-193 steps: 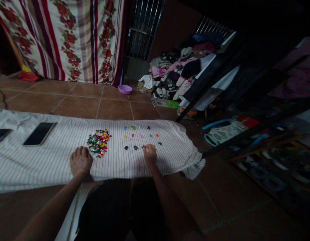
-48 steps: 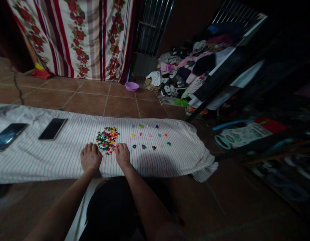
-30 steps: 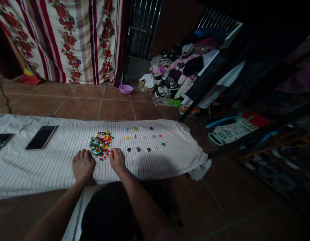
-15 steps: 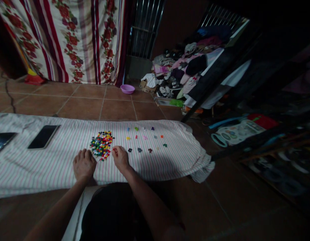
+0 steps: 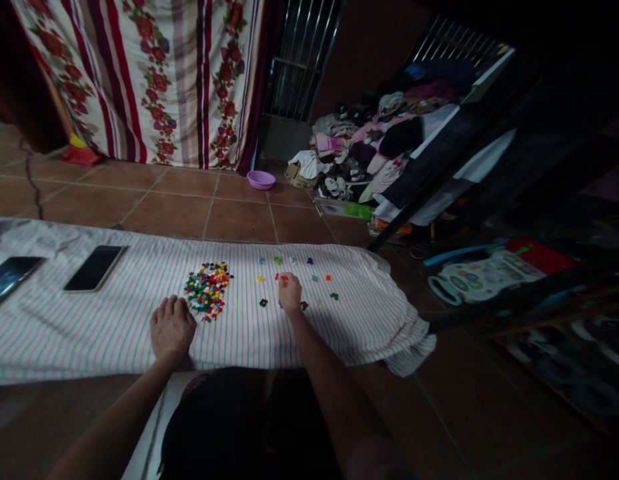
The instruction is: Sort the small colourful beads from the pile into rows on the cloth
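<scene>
A heap of small multicoloured pieces (image 5: pixel 208 291) lies on the striped cloth (image 5: pixel 114 333). My left hand (image 5: pixel 173 328) rests palm down at the near left edge of this heap, fingers laid on the cloth. Right of the heap, small groups of pieces sorted by colour sit in loose rows, among them a yellow group (image 5: pixel 260 279), a black group (image 5: pixel 263 303), an orange group (image 5: pixel 328 277) and a green group (image 5: pixel 334 296). My right hand (image 5: pixel 290 291) is over the middle of these rows, fingertips pinched at a small red piece (image 5: pixel 283 277) by the red group. It hides some neighbouring groups.
Two phones (image 5: pixel 95 269) lie on the cloth at the left. Beyond it, a purple basin (image 5: pixel 261 179) stands on the tiled floor before a flowered curtain (image 5: pixel 179 80). A heap of clothes (image 5: pixel 369 140) and a dark slanted post are at the right.
My right hand has moved right, from the edge of the heap to the red group among the sorted pieces. My left hand stays beside the heap. The view has shifted slightly.
</scene>
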`<state>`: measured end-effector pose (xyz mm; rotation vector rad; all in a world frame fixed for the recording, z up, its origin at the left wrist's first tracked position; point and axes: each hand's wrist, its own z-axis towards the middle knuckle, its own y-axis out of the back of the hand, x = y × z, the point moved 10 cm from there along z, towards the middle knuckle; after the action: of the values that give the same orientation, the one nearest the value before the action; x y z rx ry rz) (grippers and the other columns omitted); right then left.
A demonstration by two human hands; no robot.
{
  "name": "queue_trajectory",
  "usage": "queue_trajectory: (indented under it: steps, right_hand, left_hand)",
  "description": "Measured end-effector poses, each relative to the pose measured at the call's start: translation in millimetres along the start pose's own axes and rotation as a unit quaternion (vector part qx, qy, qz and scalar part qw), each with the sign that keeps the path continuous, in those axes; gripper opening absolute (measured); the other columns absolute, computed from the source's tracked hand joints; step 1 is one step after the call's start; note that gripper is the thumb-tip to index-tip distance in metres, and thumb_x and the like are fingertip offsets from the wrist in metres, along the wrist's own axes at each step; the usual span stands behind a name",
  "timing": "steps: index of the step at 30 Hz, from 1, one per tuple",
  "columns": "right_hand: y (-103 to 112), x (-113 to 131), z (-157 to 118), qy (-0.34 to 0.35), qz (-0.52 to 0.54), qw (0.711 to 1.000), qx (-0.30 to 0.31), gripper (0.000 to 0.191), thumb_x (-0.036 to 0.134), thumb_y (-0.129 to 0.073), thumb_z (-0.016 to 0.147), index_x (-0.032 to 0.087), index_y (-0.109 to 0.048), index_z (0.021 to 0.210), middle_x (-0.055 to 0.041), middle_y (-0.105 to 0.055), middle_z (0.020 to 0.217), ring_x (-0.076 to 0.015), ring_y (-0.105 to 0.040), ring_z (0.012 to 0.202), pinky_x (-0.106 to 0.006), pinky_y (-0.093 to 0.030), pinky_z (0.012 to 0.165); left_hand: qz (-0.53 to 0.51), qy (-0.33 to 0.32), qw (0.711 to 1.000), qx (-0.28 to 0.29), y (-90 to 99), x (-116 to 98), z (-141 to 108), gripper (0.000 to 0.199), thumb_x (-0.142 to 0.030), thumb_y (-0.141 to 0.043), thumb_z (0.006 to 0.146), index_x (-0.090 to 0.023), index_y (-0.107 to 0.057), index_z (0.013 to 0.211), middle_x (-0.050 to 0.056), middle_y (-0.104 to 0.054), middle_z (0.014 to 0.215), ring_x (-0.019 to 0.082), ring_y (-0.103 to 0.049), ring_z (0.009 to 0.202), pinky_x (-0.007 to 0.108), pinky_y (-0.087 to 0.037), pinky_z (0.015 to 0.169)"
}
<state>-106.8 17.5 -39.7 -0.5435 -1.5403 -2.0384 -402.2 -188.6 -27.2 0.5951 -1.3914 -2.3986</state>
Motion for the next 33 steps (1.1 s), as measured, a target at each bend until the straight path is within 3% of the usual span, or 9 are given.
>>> queue_trajectory:
  steps: [6, 19, 26, 33]
  right_hand:
    - [-12.3, -13.9, 11.6, -0.014, -0.038, 0.999, 0.022, 0.023, 0.008, -0.053, 0.08, 0.018, -0.068, 0.092, -0.0068, -0.068, 0.088, -0.0174, -0.063, 0.086, -0.025, -0.046, 0.08]
    - [-30.6, -4.2, 17.4, 0.024, -0.055, 0.996, 0.06, 0.029, 0.007, -0.054, 0.081, 0.017, -0.068, 0.105, -0.0092, -0.066, 0.1, -0.0172, -0.062, 0.094, -0.024, -0.045, 0.085]
    - [-22.9, -6.2, 12.2, 0.017, -0.052, 0.998, 0.04, 0.031, 0.011, -0.053, 0.086, 0.017, -0.066, 0.113, -0.0105, -0.063, 0.107, -0.0172, -0.061, 0.096, -0.026, -0.045, 0.09]
    - [-11.2, 10.9, 4.9, 0.028, 0.0, 1.0, 0.007, 0.03, 0.007, -0.05, 0.083, 0.018, -0.07, 0.101, -0.0104, -0.058, 0.106, -0.0183, -0.059, 0.092, -0.028, -0.048, 0.084]
  left_hand:
    - [0.011, -0.002, 1.0, -0.005, -0.2, 0.3, 0.3, 0.033, -0.024, -0.038, 0.093, -0.011, -0.063, 0.111, 0.016, -0.063, 0.125, 0.032, -0.052, 0.124, 0.045, -0.039, 0.102]
    - [-0.006, 0.001, 1.0, 0.009, -2.2, 0.3, 0.9, 0.033, -0.023, -0.04, 0.092, -0.01, -0.062, 0.114, 0.018, -0.062, 0.128, 0.032, -0.049, 0.126, 0.047, -0.038, 0.103]
    - [-0.008, 0.012, 1.0, 0.015, -4.1, 2.3, 0.1, 0.035, -0.024, -0.039, 0.092, -0.011, -0.062, 0.114, 0.017, -0.061, 0.129, 0.031, -0.048, 0.126, 0.046, -0.036, 0.104]
    - [-0.027, 0.016, 0.999, 0.018, -4.4, 4.0, 1.0, 0.034, -0.024, -0.04, 0.091, -0.013, -0.063, 0.114, 0.016, -0.061, 0.129, 0.031, -0.048, 0.126, 0.046, -0.035, 0.103]
